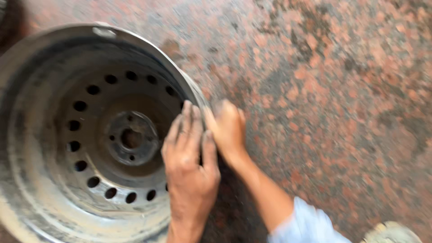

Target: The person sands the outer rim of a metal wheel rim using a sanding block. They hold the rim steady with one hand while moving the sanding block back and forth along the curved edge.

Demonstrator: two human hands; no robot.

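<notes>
Steel wheel rim (85,135) lies flat on the floor (324,90), filling the left half of the view, open side up, grey and scuffed with dust. Ring of round holes circles the hub (132,137), which has a centre bore and small bolt holes. Both hands sit at the rim's right edge. Left hand (189,157) lies palm down over the edge, fingers (186,121) stretched and pointing up along the metal, pressing flat rather than gripping. Right hand (227,128) is just beside it, touching, fingers curled against the outer lip; blur hides whether they pinch anything. Light blue sleeve (306,222) on the right forearm. Floor is speckled reddish stone with dark stains. A pale shoe toe (391,233) shows at bottom right, well apart from the rim.
</notes>
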